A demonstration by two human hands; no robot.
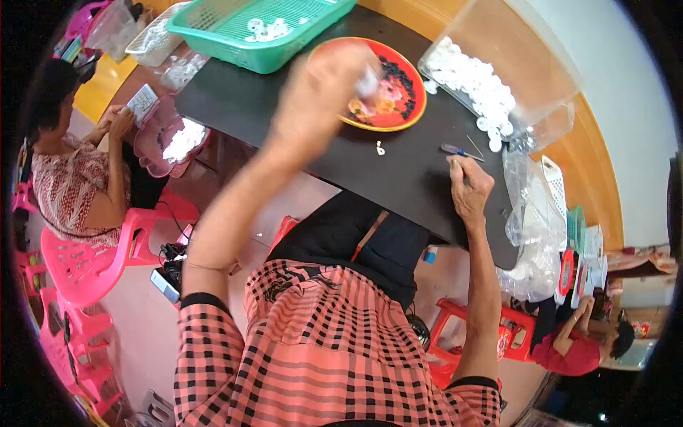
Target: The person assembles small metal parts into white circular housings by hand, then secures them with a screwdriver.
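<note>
My left hand, smeared by motion, is over the left side of a red round tray with a yellow rim. A blurred small white plastic part shows at its fingers. Many small black pieces lie in the tray on its flower print. On the right, my right hand is closed above the dark table; what its fingers hold, if anything, is hidden. Just beyond it lie a screwdriver and a thin stick. One small white piece sits near the tray.
A green basket with white pieces stands at the back left. At the back right, a clear bin holds many white round parts; plastic bags lie below it. A seated person works at left; another person is at far right.
</note>
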